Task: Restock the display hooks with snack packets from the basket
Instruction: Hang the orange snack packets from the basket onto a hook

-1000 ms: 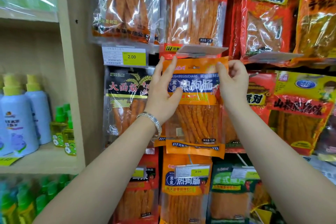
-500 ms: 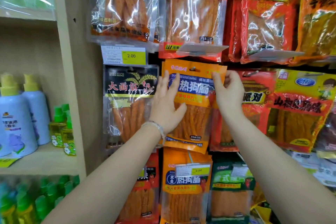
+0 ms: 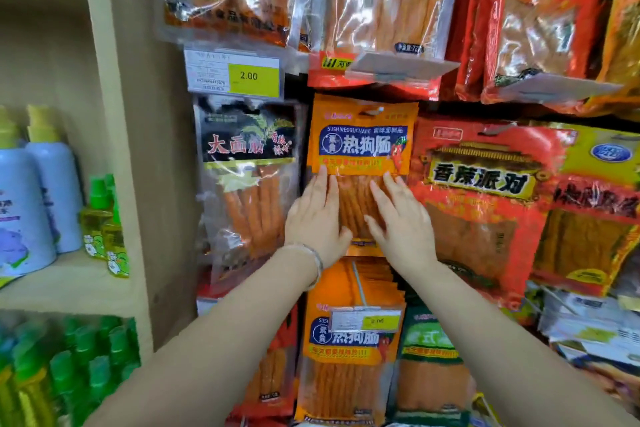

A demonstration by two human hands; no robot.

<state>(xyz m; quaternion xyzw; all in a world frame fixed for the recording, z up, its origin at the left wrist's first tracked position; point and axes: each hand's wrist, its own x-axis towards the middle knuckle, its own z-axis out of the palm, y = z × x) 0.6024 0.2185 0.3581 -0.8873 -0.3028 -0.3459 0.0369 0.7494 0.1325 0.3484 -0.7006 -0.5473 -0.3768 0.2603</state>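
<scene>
An orange snack packet (image 3: 363,139) with a blue label hangs on a display hook in the middle of the rack, its hang hole threaded on the hook's tip. My left hand (image 3: 317,218) lies flat on the packet's lower left part, fingers straight. Beside it, my right hand (image 3: 398,222) presses flat on the lower right part. The packet's bottom edge is hidden behind both hands. The basket is out of view.
A black-topped packet (image 3: 247,184) hangs to the left and a red one (image 3: 481,204) to the right. More orange packets (image 3: 346,357) hang below with a price tag (image 3: 365,319). Bottles (image 3: 41,198) stand on the wooden shelf (image 3: 69,284) at left.
The orange packet went from held in front of the rack by its top corners to hanging on the hook. Both hands slid down from its top to lie flat on its lower half.
</scene>
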